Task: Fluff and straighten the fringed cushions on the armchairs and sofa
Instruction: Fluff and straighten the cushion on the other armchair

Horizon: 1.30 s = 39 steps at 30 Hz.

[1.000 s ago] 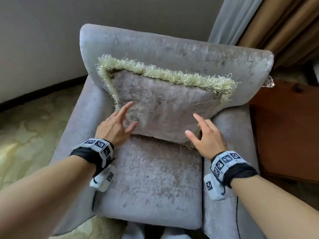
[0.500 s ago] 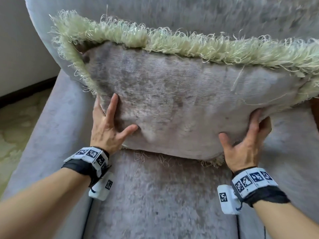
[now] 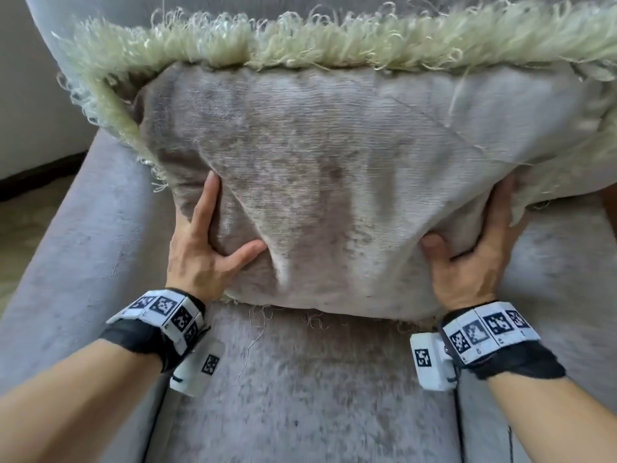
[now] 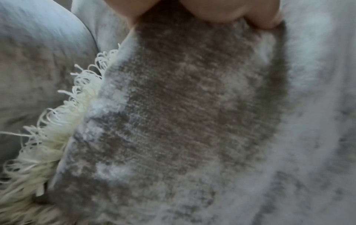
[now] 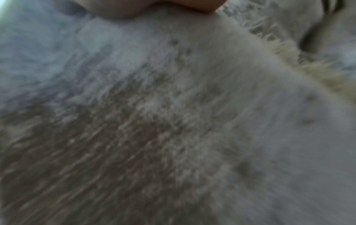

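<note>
A grey-taupe velvet cushion [image 3: 334, 182] with a pale green fringe [image 3: 300, 48] stands on the seat [image 3: 317, 396] of a grey armchair and leans toward its back. My left hand [image 3: 217, 238] grips the cushion's lower left side, thumb dug into the front, fingers up along the edge. My right hand [image 3: 474, 255] grips the lower right corner, thumb pressed into the front, fingers wrapped round the side. The fabric creases between my hands. The left wrist view shows cushion [image 4: 183, 114] and fringe [image 4: 57, 121] close up. In the blurred right wrist view the cushion [image 5: 173, 121] fills the frame.
The armchair's left armrest [image 3: 83, 245] and right armrest [image 3: 567, 262] flank the seat. Its back [image 3: 100, 8] rises behind the cushion. At the far left are a pale wall [image 3: 20, 95], a dark skirting [image 3: 33, 175] and patterned carpet [image 3: 16, 235].
My hands went from lying open near the cushion's lower edge to gripping its lower corners. The view has closed in, and the cushion now bulges and creases between my hands.
</note>
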### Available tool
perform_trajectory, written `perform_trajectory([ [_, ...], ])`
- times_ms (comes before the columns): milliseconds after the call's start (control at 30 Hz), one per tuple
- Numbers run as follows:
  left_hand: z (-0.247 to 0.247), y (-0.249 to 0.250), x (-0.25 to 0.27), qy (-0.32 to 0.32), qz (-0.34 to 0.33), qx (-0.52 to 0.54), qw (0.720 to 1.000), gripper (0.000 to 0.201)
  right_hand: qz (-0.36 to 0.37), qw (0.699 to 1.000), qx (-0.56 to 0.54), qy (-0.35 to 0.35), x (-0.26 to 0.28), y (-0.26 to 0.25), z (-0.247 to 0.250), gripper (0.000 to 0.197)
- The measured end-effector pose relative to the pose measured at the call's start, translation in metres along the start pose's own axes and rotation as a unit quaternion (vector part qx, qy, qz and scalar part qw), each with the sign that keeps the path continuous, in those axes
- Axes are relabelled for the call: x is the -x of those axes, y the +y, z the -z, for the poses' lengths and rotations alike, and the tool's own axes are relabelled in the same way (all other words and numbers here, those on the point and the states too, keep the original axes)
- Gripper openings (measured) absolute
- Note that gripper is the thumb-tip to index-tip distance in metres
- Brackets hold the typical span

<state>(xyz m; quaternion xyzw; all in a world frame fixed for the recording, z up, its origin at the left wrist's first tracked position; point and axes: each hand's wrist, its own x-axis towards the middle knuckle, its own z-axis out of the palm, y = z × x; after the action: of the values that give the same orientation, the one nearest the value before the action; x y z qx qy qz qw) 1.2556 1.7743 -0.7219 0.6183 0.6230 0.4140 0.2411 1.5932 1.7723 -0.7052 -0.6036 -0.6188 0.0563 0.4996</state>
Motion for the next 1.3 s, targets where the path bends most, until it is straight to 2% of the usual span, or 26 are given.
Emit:
perform_trajectory([
  [133,0.009,0.009,0.021,0.034,0.025,0.038,0.998,0.101,0.035,0.999,0.030,-0.027,-0.029,-0.036,0.018,0.096],
  [333,-0.006,0.015,0.052,0.104,0.130,0.116,0.979,0.100,0.119,0.982,0.078,-0.126,-0.088,-0.082,0.031,0.094],
  [467,-0.033,0.010,0.063,0.136,0.174,0.153,0.963,0.100,0.156,0.967,0.092,-0.181,-0.109,-0.092,0.021,0.093],
  [600,-0.054,-0.003,0.068,0.154,0.205,0.154,0.954,0.099,0.146,0.957,0.118,-0.220,-0.108,-0.080,0.007,0.092],
  [933,-0.081,-0.018,0.054,0.197,0.237,0.162,0.937,0.085,0.133,0.961,0.101,-0.220,-0.103,-0.054,-0.009,0.091],
  [1167,-0.079,-0.018,0.054,0.191,0.238,0.159,0.939,0.086,0.142,0.961,0.099,-0.214,-0.101,-0.051,-0.011,0.089],
  [1300,-0.070,-0.013,0.058,0.166,0.255,0.134,0.943,0.088,0.128,0.959,0.110,-0.229,-0.099,-0.051,-0.004,0.089],
])
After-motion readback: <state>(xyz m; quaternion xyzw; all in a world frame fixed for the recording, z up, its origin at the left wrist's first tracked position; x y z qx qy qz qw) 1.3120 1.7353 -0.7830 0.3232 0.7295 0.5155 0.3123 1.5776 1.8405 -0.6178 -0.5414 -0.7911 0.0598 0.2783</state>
